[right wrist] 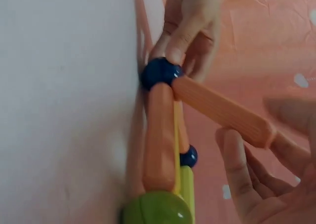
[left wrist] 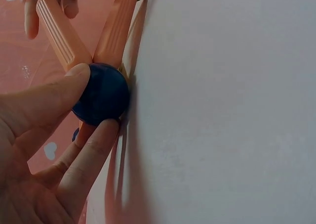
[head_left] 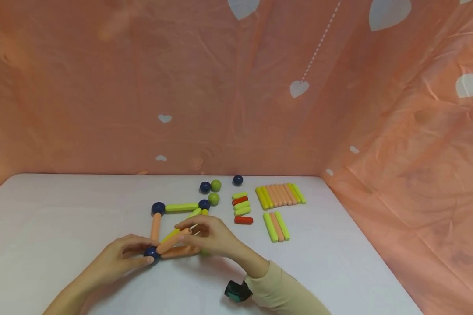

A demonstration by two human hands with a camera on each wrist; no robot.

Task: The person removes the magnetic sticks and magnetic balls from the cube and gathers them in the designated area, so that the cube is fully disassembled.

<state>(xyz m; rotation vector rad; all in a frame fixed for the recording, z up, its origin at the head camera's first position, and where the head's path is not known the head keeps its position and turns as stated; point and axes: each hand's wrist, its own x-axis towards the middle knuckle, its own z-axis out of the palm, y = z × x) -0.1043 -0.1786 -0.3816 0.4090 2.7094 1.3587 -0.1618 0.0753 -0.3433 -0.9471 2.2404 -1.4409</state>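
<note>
A: "What does the left wrist view establish?"

B: "The left hand [left wrist: 24, 155] pinches a blue ball [left wrist: 102, 94] between thumb and fingers. Two parts meet the ball: a lower peach stick [left wrist: 116, 28] and a raised peach stick [left wrist: 61, 33], tilted upward."

A: "And the right wrist view?"

B: "The right hand [right wrist: 281, 194] is partly closed, thumb and fingers about the free end of the raised peach stick; firmness of hold cannot be told. The lower peach stick runs to a green ball [right wrist: 158, 209]."

A: "Which step is in hand, per the head view?"

B: "Apparently, setting the raised peach stick on the blue ball at the near left corner of the stick-and-ball frame [head_left: 155, 225]. The next move seems to call for a steady ball and a settled angle before release; the stick could swing down."

A: "Surface and room?"

B: "A white table [head_left: 63, 210]. Further balls [head_left: 216, 185] lie at the far side; spare sticks [head_left: 280, 195] lie in rows to the right. Orange-pink cloth [head_left: 220, 87] with pale hearts [head_left: 299, 89] hangs beyond and to the right."
</note>
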